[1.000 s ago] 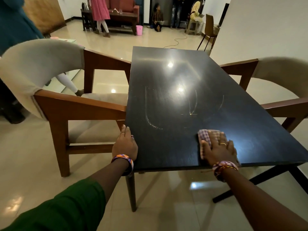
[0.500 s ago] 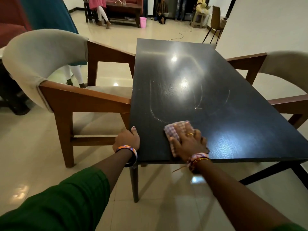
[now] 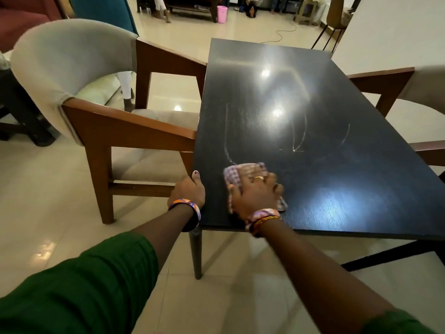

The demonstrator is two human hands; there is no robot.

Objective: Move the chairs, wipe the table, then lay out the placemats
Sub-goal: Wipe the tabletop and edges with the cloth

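The checked cloth [image 3: 243,175] lies flat on the black table [image 3: 325,145], near its front left corner, at the lower end of a pale curved streak. My right hand [image 3: 256,192] presses it down, palm flat and fingers spread over the fabric. My left hand [image 3: 189,189] grips the table's left edge just beside it, thumb up along the edge, fingers curled under. 2 cushioned wooden chairs flank the table: one [image 3: 96,92] touching its left side, one [image 3: 409,92] at the right.
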